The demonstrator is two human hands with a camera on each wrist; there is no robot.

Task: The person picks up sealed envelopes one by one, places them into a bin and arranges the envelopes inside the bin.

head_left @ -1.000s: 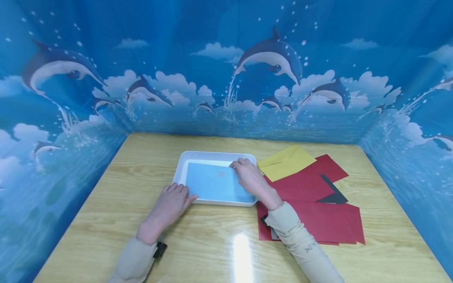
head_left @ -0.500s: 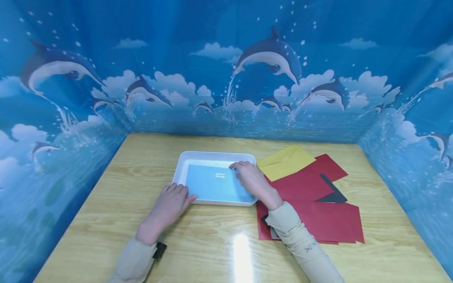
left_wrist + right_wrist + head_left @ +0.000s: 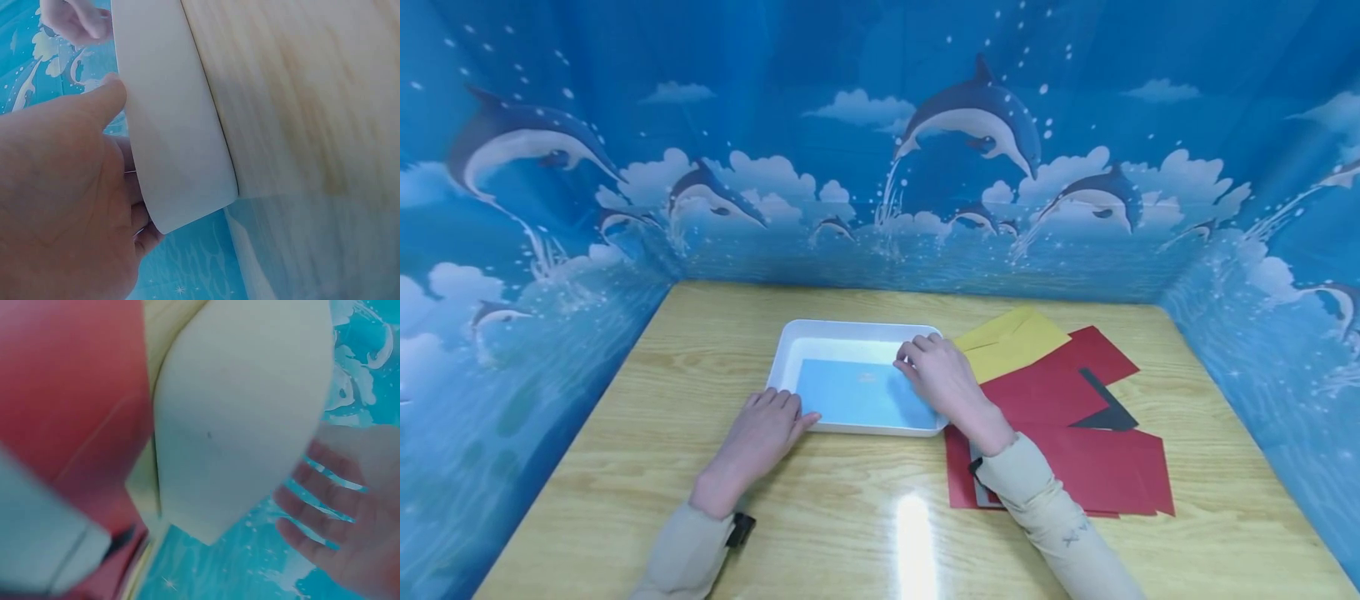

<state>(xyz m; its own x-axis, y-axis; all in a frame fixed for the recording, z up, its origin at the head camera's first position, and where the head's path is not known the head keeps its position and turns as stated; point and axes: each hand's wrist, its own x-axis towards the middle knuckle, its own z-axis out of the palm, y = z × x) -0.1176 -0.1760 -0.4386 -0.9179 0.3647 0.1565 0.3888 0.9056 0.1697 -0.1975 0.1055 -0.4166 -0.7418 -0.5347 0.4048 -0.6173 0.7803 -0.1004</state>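
A white tray (image 3: 850, 330) sits on the table with a light blue paper rectangle (image 3: 857, 400) lying in it, bearing a small pale mark. At the tray's front left corner my left hand (image 3: 763, 429) grips the rim; in the left wrist view its thumb (image 3: 109, 97) touches the wall's edge and the fingers pass behind the tray. My right hand (image 3: 936, 371) hovers over the tray's right end, fingers loosely bent and holding nothing. In the right wrist view its fingers (image 3: 319, 519) are spread beside the tray's wall.
Right of the tray lie a yellow envelope (image 3: 1015, 342), several red paper pieces (image 3: 1090, 471) and a dark grey piece (image 3: 1108, 408) partly under them. A dolphin-printed blue curtain (image 3: 820, 275) surrounds the wooden table (image 3: 700, 350) at the back and sides.
The blue paper's far edge has dropped toward the front, showing more of the tray's floor. My right hand has let go of it and moved slightly right. The left hand stays put.
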